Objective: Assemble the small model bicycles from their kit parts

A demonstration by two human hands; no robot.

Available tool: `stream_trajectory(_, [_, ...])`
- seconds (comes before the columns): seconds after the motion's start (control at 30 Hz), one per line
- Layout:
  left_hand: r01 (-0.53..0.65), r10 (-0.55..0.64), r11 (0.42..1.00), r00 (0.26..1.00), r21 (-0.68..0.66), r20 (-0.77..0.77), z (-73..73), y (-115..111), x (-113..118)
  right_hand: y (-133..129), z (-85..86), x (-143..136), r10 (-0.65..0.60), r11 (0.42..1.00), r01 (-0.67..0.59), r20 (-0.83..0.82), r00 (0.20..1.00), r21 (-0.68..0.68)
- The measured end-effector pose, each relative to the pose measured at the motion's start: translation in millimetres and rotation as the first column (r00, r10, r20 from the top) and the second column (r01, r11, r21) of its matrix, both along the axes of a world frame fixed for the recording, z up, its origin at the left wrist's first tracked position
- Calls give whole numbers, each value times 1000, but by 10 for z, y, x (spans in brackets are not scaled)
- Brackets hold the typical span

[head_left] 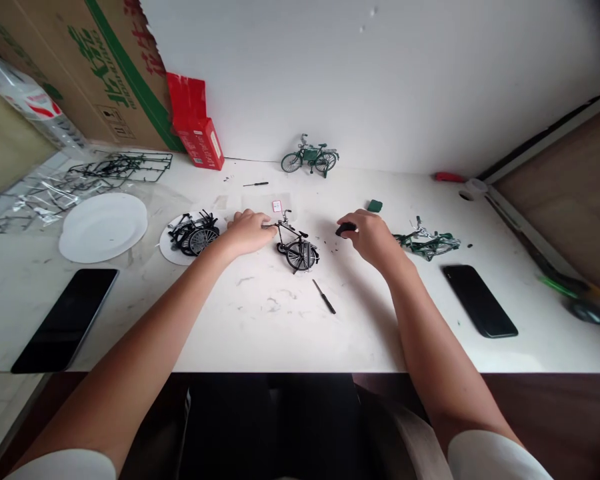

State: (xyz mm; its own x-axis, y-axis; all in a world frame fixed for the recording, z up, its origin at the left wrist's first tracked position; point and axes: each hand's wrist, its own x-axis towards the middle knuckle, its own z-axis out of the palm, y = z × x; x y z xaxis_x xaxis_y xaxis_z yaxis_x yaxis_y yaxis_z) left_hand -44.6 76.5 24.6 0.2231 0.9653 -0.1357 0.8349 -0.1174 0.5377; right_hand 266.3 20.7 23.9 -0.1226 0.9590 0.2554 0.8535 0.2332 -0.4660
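A small black model bicycle [300, 253] without a front wheel lies on the white table [280, 340] between my hands. My left hand [250, 232] is at its front end, fingers bent around something thin that I cannot make out. In my right hand [369, 235] a small dark piece [346, 229] is pinched between thumb and fingers, right of the bicycle. Tiny dark parts [334, 245] are scattered between the bicycle and this hand. Below the bicycle lies a small screwdriver [325, 297]. Black wheels and parts [198, 235] rest on a white plate [167, 249] at my left wrist.
A green model bicycle [310, 157] stands at the back; another green one [430, 244] lies right. Phones [65, 320] [480, 300] lie on both sides. Farther left are white plates [103, 228], part frames [120, 167], a bottle [30, 100] and a red box [200, 143].
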Motion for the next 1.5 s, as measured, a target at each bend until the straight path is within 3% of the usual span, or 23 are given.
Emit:
stream_trajectory(0.13, [44,-40,997,997,-55,66,-29,40,-69,-22,46,-172,65,996,-55,-144,987,76])
stream_trajectory(0.27, [113,-85,987,971,-116,225,-117,22,-71,-45,56,-296,104,988,-65,-293,951,142])
stream_trajectory(0.43, [140,-97,987,905,-73,414,-217,-68,17,-65,10,-391,93,994,-53,-482,871,96])
stream_trajectory(0.57, [81,-66,997,861,-7,505,-222,-141,70,-82,-20,-435,111,994,-98,-586,802,54])
stream_trajectory(0.67, [42,-43,999,812,14,583,-194,-165,81,-111,9,-458,167,984,-171,-566,807,45])
stream_trajectory(0.83, [53,-92,996,712,77,696,-167,-178,102,-165,88,-512,311,946,-248,-370,876,207])
stream_trajectory(1.07, [118,-153,988,583,103,798,-135,-259,183,-166,61,-560,316,908,-174,-351,881,382])
stream_trajectory(1.5, [127,-157,986,528,105,835,-191,-307,228,-151,44,-543,328,901,-219,-258,909,375])
